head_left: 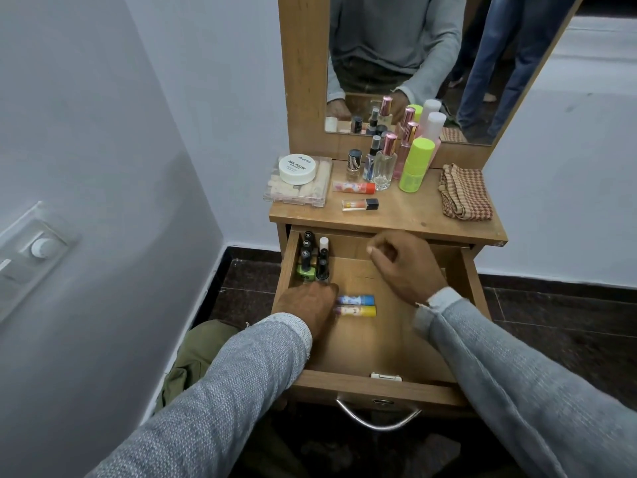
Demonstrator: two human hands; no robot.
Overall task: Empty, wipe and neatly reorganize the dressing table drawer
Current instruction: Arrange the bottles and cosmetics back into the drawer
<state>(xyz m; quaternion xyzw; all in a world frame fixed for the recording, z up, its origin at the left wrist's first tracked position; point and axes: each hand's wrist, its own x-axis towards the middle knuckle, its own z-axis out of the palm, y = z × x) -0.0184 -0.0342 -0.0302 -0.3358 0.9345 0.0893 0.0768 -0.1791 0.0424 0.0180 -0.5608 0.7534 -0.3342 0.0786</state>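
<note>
Drawer (375, 343) was pulled out below the tabletop (406, 215), its handle (377, 417) hanging at the front. Nail polish bottles (313, 260) were stood upright in two short rows in the back left corner. Two small tubes — a blue one (356, 299) and a yellow one (358, 310) — were laid side by side, touching, near the left wall. The left hand (308, 305) was lowered onto the left ends of the tubes; its fingers were hidden under the hand, so whether anything was gripped could not be told. The right hand (403, 267) was held above the drawer's middle, its fingers (381, 251) loosely curled and nothing held.

On the tabletop a round white jar (297, 168) was set on a clear case (299, 188) at the left. An orange tube (353, 187) and a black-capped vial (360, 204) were laid flat nearer the front edge. Behind them perfume bottles (384, 163) and a lime-green bottle (415, 165) were stood against the mirror (396, 56). A checked cloth (463, 191) was left folded at the right — well apart from the bottles.
</note>
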